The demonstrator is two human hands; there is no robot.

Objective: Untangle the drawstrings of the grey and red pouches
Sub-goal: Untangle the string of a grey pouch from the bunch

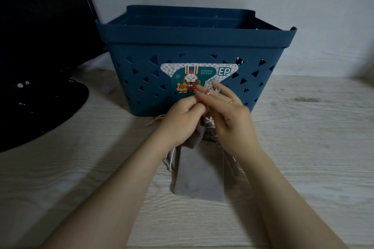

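Mid-untangle, judging by the pose: 2 hands raised together just in front of the blue basket (pixel 194 50), working the drawstrings (pixel 209 92) at fingertip height. Left hand (pixel 183 119) curled, thumb and fingers pinching cord or gathered fabric beside the right hand's fingers; exact hold partly hidden. Right hand (pixel 228 115) with fingers half spread, a pale loop of cord caught around the fingertips; ring on 1 finger. Whether that hand pinches the cord or merely hooks it: cannot tell.

Grey pouch (pixel 199 176) hanging below both hands, neck bunched between the palms, body lying on the pale wooden table (pixel 303 147) between the wrists. Red pouch (pixel 159 120) barely visible: only a small red sliver and a stray cord just left of the left hand, against the foot of the basket.

Next move, as a judgement: hold the neck steady with the left, ease the hooked loop back through the knot with the right, gently, not tugging, since pulling hard would likely tighten the tangle. Separation of the 2 pouches not yet done.
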